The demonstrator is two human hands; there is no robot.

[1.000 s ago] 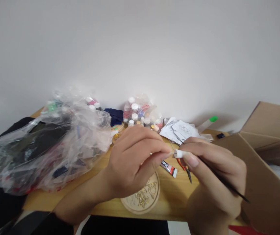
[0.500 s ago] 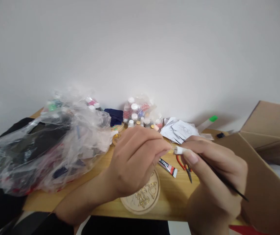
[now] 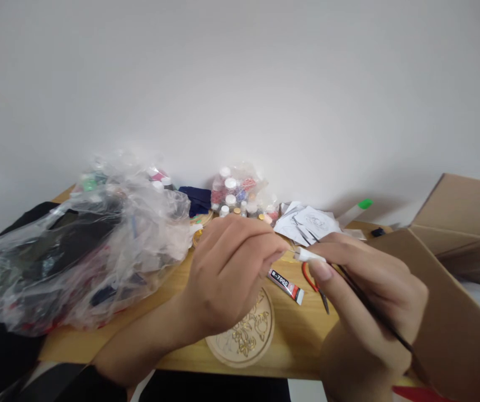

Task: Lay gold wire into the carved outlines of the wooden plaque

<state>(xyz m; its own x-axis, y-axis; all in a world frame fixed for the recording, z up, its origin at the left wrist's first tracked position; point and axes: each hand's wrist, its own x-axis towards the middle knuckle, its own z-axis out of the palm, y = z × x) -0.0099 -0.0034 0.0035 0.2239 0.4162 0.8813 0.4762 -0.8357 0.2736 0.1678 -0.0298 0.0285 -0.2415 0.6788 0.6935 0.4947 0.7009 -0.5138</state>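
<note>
1. Pinching with your right hand [image 3: 378, 273], you hold a small white tapered piece [image 3: 310, 255], apparently plastic, between thumb and index finger; its narrow metallic-looking end points toward your other fingertips.
2. Your right hand also grips a slim dark tool [image 3: 374, 307], slanting down through the fingers toward your wrist side.
3. Your left hand [image 3: 227, 273] is bent over, its fingertips drawn close together just beside the white piece. Something thin seems to run between, but you cannot tell what those fingers hold.
4. Compared with a second ago, the gap between your fingertips and the white piece is a little wider, and more of that piece shows. The hands remain facing each other, so the work is still up in the air above the table.
5. Your left fingers now cover less of the black, red and silver tube [image 3: 285, 286], so its "B-7000" label reads whole.
6. Below your left hand, partly hidden by it, a round pale wood-coloured disc [image 3: 262, 350] with a gold floral pattern lies on the light wooden table [image 3: 294, 352], unmoved near the front edge.
7. Beside the tube lie red-handled pliers [image 3: 322, 297], not touched by either hand.
</note>
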